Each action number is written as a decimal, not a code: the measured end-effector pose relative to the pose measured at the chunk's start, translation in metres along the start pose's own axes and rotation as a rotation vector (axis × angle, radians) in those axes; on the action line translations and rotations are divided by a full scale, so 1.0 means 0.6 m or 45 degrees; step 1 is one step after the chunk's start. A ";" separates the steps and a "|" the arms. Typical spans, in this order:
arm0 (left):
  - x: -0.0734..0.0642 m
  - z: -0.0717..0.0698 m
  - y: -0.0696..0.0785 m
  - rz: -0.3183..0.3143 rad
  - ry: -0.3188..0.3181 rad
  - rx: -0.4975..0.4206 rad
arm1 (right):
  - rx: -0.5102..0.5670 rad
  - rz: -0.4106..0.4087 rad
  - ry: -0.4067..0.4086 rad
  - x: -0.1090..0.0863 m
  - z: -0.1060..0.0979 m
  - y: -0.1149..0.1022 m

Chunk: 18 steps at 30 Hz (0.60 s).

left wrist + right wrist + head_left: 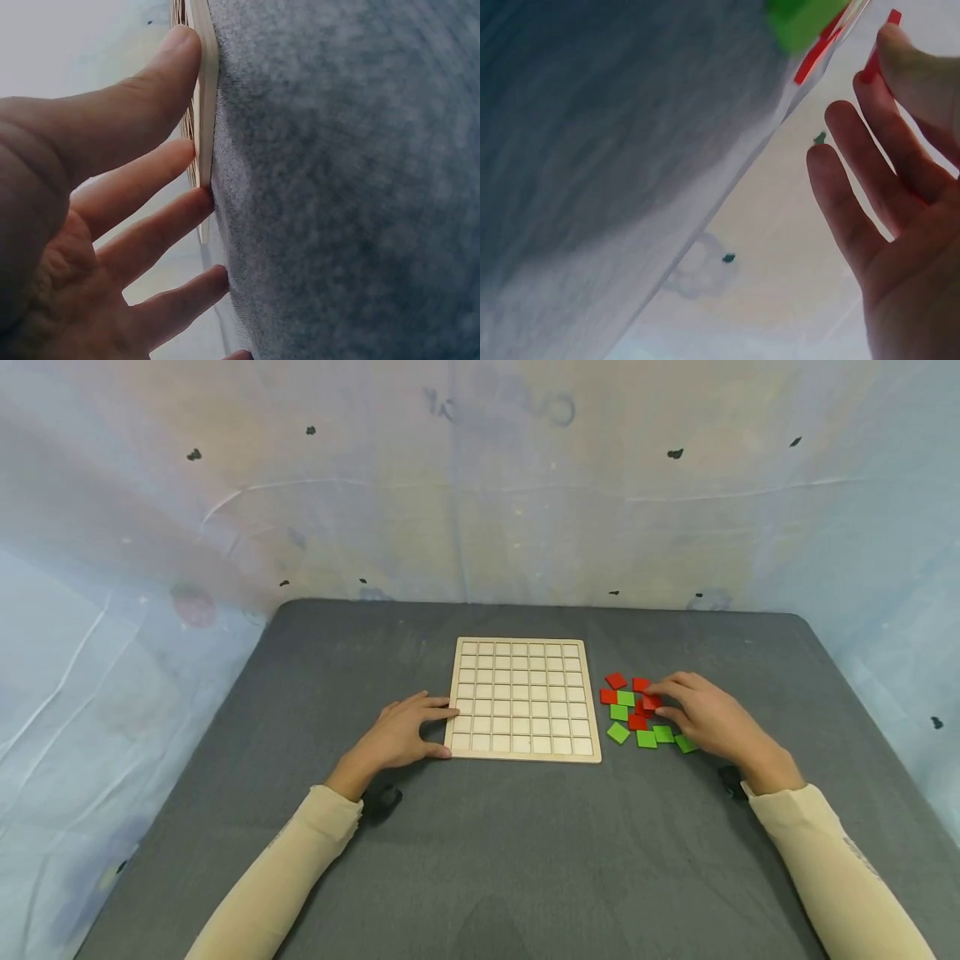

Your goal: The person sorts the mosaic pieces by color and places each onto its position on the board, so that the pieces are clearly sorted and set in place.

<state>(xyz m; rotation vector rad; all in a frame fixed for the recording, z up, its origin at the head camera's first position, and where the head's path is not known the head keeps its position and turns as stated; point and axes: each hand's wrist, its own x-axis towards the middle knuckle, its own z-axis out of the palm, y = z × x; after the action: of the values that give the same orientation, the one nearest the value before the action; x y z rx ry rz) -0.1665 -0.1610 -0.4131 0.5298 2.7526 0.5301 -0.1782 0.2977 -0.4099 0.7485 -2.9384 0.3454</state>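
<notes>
A pale wooden board (521,724) with a grid of square recesses lies flat on the dark cloth. My left hand (405,733) rests at its left edge, thumb near the lower left corner and the other fingers extended; in the left wrist view the thumb and fingertips touch the board's side (204,112). Right of the board, my right hand (705,714) pinches a small red square tile (870,69) between thumb and index finger, slightly above the others. Loose red tiles (616,681) and green tiles (618,732) lie around and under those fingers, some overlapping.
A dark grey cloth-covered table (465,843) extends around the board and tiles. Behind and beside it hangs a pale patterned sheet (465,510). Dark wrist devices (382,803) sit below the cuffs of both beige sleeves.
</notes>
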 end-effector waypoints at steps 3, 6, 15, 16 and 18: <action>0.001 0.000 0.000 0.003 0.003 -0.010 | 0.012 -0.010 0.001 0.009 0.001 -0.010; 0.001 0.001 -0.001 0.004 0.002 -0.008 | 0.029 -0.039 0.005 0.017 0.003 -0.018; 0.002 0.000 0.001 -0.011 -0.005 -0.004 | 0.083 -0.075 0.005 0.043 0.012 -0.044; 0.002 0.000 0.002 -0.012 -0.007 -0.005 | 0.090 -0.082 0.006 0.046 0.012 -0.048; 0.001 0.000 0.004 -0.015 -0.011 -0.007 | 0.102 -0.094 0.001 0.052 0.014 -0.055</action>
<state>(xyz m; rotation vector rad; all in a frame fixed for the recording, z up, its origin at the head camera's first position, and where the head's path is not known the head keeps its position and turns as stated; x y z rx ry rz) -0.1666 -0.1589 -0.4122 0.5133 2.7436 0.5311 -0.1900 0.2532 -0.4070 0.8636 -2.9022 0.4590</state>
